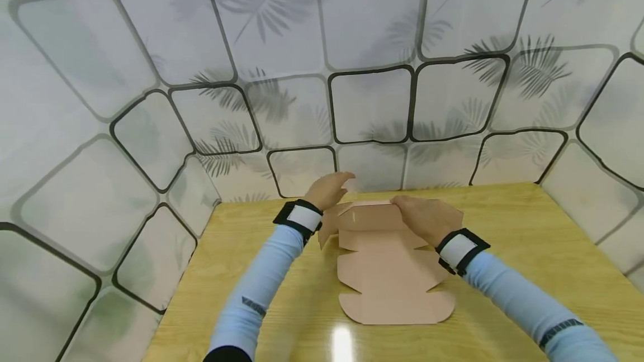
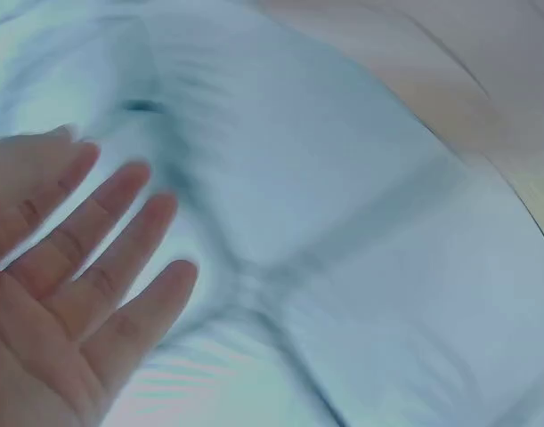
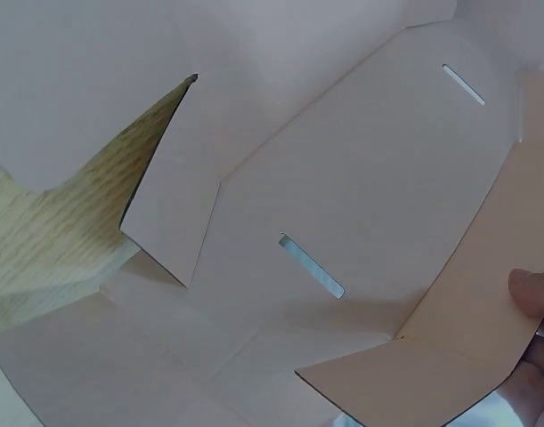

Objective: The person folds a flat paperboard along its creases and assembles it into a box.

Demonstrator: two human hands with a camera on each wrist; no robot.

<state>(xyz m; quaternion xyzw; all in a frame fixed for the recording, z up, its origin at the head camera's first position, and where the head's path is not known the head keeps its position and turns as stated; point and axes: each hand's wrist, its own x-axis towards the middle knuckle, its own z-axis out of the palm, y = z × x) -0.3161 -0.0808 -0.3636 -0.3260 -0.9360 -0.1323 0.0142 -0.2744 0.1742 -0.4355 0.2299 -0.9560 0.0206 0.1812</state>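
A flat brown cardboard box blank lies on the table, with notched side flaps and rounded corners at its near end. Its far panel is folded upward, and two narrow slots show in the panel in the right wrist view. My right hand grips the far right part of the blank; in the right wrist view, the thumb lies on the cardboard's inner face with fingers behind the edge. Just above the far left flap hovers my left hand. Its fingers are extended and spread, holding nothing.
The light wood-grain table runs back to a patterned curtain right behind the cardboard. More curtain hangs along the left side and at the right. Light reflects off the table near its front.
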